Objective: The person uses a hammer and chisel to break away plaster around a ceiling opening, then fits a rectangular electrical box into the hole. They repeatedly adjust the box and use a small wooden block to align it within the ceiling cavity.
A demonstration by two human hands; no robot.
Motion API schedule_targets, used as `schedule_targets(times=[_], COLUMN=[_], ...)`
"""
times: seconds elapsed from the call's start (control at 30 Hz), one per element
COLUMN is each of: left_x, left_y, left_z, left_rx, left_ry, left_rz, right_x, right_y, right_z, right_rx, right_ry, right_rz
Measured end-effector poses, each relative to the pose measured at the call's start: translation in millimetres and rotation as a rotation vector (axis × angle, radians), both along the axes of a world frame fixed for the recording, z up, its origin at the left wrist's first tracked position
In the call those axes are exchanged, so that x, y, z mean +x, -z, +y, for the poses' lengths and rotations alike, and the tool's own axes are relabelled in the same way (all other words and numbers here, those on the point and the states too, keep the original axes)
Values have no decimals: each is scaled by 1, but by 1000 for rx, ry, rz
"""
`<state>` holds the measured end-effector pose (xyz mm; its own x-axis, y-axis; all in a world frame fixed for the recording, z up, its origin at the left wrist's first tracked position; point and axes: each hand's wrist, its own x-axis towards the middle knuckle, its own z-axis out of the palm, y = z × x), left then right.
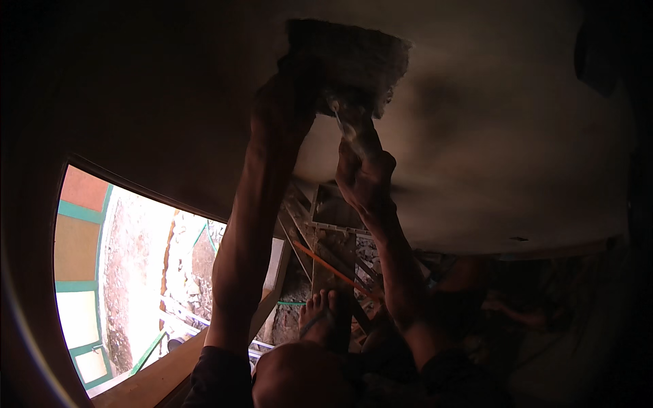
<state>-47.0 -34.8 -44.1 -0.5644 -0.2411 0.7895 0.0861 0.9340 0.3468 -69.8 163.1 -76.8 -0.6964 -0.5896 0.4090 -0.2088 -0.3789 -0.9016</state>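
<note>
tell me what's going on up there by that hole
A person has both arms raised to a rough hole broken into a pale plastered surface. The left hand rests at the hole's left edge. The right hand grips a thin tool whose tip is at the hole's lower edge. A bare foot stands on a wooden ladder below.

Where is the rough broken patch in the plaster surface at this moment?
In the head view the rough patch sits at the top centre, directly above the left hand pressed at its edge and the right hand holding a thin tool.
</note>
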Motion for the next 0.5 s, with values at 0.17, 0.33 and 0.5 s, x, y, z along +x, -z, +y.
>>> schedule_targets(times=[0.17,0.33,0.5], left_x=[-10,8,21], left_y=[14,-6,-57], left_z=[-7,4,17], left_rx=[666,1534,1737], left_ry=[295,713,846], left_rz=[92,152,120], right_x=[-4,8,7], right_y=[7,11,37], right_z=[0,19,25], right_rx=[64,258,641], right_ry=[483,480,1139], right_rz=[914,1075,1783])
